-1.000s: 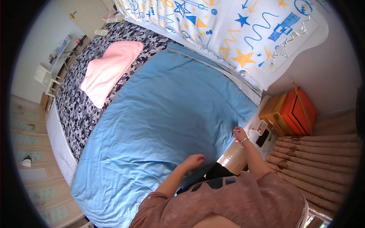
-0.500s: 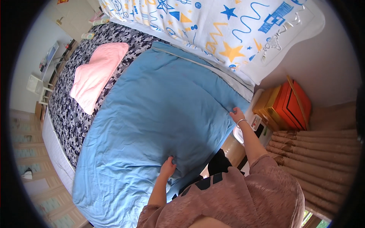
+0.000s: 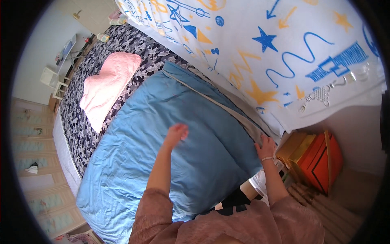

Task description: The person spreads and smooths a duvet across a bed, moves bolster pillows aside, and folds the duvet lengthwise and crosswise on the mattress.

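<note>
A large blue quilt (image 3: 191, 162) with a pale grey underside showing along its far right edge is spread over the bed. My right hand (image 3: 266, 147), with a light bracelet at the wrist, rests on the quilt's right corner beside that grey edge; its fingers are apart. Over the middle of the quilt is my left hand (image 3: 177, 135), smeared by motion. Its fingers look partly bent, and no cloth is seen lifted in them. Whether it touches the quilt I cannot tell.
A pink folded cloth (image 3: 109, 85) lies on the dark patterned bed sheet (image 3: 136, 38) to the left. A white cloth with blue and yellow drawings (image 3: 243, 44) stands along the far side. Orange and gold boxes (image 3: 313, 158) sit at right, above brown curtains (image 3: 321, 207).
My left hand has moved away from me over the quilt, off its near part. My right hand has shifted along the right edge toward the far side, its fingers now spread. The view has turned.
</note>
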Demonstrator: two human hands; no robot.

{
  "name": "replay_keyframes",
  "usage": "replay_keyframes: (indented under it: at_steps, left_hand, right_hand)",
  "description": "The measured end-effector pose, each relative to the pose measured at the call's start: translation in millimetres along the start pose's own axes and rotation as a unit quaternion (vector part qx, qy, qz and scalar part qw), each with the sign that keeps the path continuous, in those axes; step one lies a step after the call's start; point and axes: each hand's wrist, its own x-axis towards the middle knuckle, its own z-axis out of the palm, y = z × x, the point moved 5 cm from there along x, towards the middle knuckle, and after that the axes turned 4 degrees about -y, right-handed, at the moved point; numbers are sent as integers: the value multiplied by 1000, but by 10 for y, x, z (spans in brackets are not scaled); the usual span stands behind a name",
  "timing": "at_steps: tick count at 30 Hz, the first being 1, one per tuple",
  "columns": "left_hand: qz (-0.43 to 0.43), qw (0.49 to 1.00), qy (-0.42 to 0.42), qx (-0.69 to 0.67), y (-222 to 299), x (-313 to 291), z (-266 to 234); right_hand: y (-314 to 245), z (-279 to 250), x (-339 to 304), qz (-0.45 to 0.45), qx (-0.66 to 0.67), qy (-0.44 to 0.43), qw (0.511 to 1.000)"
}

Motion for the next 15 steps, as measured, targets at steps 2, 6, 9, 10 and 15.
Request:
replay_keyframes:
  at_steps: [2, 6, 9, 10, 15]
  left_hand:
    - [49, 996, 76, -6, 314, 425, -63]
    - [95, 981, 164, 49, 724, 1054, -327]
    - [161, 954, 243, 70, 875, 1484, -633]
    - [159, 955, 241, 69, 895, 1646, -680]
    - [56, 950, 306, 38, 985, 2240, -1020]
  right_hand:
    - [-86, -62, 28, -78, 5, 77, 994]
    - [-171, 28, 150, -85, -14, 71, 994]
    - [-174, 91, 207, -77, -12, 80, 994]
    - [-138, 118, 222, -75, -14, 78, 994]
    - [-109, 210, 233, -109, -9, 97, 989]
